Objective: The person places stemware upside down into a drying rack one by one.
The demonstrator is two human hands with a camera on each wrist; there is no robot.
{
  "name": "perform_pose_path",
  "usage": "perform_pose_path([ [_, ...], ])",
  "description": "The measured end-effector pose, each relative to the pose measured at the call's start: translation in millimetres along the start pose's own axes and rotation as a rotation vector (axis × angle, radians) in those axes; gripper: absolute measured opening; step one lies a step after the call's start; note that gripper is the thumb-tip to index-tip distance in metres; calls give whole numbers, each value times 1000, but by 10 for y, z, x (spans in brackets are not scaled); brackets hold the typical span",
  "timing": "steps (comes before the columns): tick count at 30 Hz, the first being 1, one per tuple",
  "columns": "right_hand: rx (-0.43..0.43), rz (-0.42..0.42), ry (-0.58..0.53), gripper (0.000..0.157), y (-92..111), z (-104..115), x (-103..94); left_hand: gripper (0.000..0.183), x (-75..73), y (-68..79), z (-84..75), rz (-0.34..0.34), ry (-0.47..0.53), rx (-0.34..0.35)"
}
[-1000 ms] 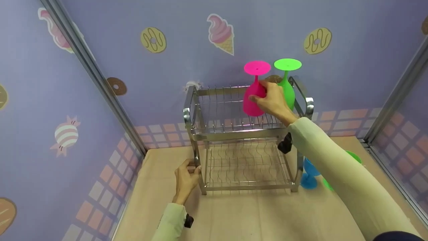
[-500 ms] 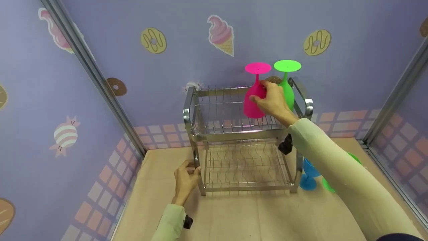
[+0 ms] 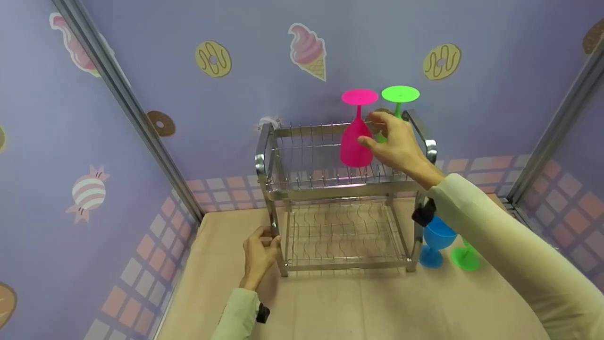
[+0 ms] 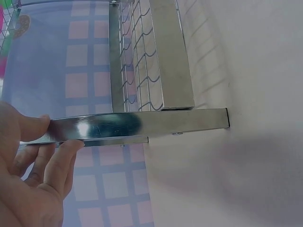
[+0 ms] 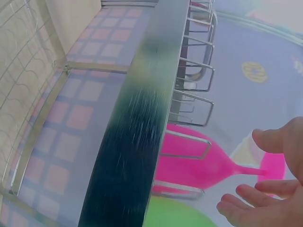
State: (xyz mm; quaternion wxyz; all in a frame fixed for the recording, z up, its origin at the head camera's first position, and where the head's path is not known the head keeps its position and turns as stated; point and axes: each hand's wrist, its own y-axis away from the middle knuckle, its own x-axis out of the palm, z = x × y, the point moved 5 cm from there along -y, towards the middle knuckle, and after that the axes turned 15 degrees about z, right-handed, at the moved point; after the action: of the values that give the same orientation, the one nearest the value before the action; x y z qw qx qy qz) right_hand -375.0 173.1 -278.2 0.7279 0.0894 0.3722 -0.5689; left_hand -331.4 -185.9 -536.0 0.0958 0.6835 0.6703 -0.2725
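Note:
A pink wine goblet (image 3: 356,148) stands upside down on the upper tier of a two-tier metal dish rack (image 3: 339,191), its round foot upward. Just right of it is an inverted green goblet (image 3: 401,94), its bowl mostly hidden by my right hand (image 3: 398,144). That hand is beside the pink goblet with thumb and fingers spread; in the right wrist view, a gap separates the fingers from the pink bowl (image 5: 194,158). My left hand (image 3: 258,257) pinches the rack's front left upright; the left wrist view shows thumb and fingers on either side of the metal bar (image 4: 94,128).
A blue goblet (image 3: 439,234) stands upright on the table, right of the rack. Next to it is another green one (image 3: 465,259), partly behind my right sleeve. Patterned walls (image 3: 255,89) close in the back and sides. The rack's lower tier (image 3: 347,231) shows bare wires.
My right hand has let go of the pink goblet and drawn slightly back to the right. The goblet stays in place on the rack. My left hand keeps its grip.

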Motion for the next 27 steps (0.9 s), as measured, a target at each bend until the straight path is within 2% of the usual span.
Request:
perform_pose_path([
  [5, -6, -3, 27, 60, 224, 7, -133, 20, 7, -9, -3, -7, -6, -3],
  [11, -28, -47, 74, 57, 531, -19, -336, 20, 7, -2, 3, -10, -14, -23],
  [16, -29, -77, 104, 55, 758, -107, -512, 20, 0, 0, 14, -17, -11, -44],
  [21, 30, -97, 135, 58, 999, -320, -694, 20, 3, 0, 6, -1, 1, -43],
  [27, 64, -118, 176, 61, 1316, -764, -833, 20, 11, 2, -8, 2, 5, -19],
])
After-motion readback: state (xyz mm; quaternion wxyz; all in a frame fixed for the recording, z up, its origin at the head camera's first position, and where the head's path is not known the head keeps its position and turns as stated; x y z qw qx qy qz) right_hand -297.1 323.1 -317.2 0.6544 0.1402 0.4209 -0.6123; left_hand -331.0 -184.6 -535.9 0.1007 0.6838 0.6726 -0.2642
